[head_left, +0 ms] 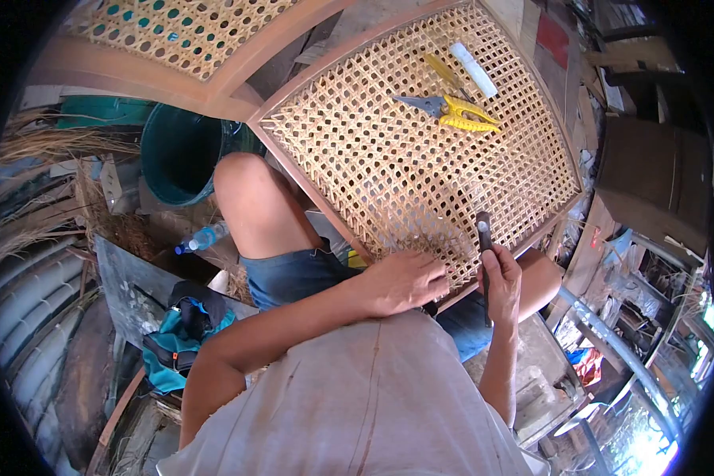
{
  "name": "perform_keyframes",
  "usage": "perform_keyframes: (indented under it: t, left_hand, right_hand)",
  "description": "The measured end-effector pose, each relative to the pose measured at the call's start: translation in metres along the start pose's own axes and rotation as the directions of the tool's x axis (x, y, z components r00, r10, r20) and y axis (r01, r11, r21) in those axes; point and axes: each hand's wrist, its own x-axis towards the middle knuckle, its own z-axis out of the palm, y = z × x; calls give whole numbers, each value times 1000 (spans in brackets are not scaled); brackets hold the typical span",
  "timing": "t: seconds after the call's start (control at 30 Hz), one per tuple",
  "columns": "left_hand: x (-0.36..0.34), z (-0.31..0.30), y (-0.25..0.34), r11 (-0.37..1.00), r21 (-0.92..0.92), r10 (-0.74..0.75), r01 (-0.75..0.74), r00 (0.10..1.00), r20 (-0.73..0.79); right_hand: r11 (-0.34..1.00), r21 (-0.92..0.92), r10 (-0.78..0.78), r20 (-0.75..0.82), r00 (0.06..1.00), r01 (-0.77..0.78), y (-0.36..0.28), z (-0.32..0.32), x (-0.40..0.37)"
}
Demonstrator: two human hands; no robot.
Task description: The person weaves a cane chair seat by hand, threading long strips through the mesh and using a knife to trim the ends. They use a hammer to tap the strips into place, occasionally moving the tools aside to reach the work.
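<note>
A cane-woven panel in a brown wooden frame [289, 170] rests across the person's lap. My left hand [404, 283] lies at its near edge with fingers curled; a small dark piece [430, 308] shows beneath them, and what they hold is hidden. Closed round a dark, narrow tool [485, 230], my right hand [501, 285] is just beyond the lower right part of the weave. The tool stands roughly upright in view, with a shiny spot near its top. Yellow-handled cutters [468, 113], a white tube [474, 70] and a thin yellowish item [443, 70] lie on the weave.
Another cane-woven frame [127, 75] is at the upper left, above a dark green bucket [155, 159]. A bottle [208, 236] and a teal bag [166, 349] are at the left. At the right are a brown box [650, 170] and scattered scraps.
</note>
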Motion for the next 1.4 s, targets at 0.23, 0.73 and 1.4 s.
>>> perform_keyframes:
  t: [0.23, 0.73, 1.4]
  left_hand:
    - [-14, -67, 13, 983, -180, -30, -39, 929, -369]
    - [-24, -105, -80, 661, -745, -709, 88, 400, -581]
    - [-7, -91, -83, 599, -797, -719, -77, 386, -577]
  right_hand:
    - [997, -23, 75, 185, 980, -72, -20, 2, 7]
    - [829, -472, 4, 541, 841, 299, -66, 45, 12]
    - [972, -112, -165, 315, 935, 209, -69, 44, 37]
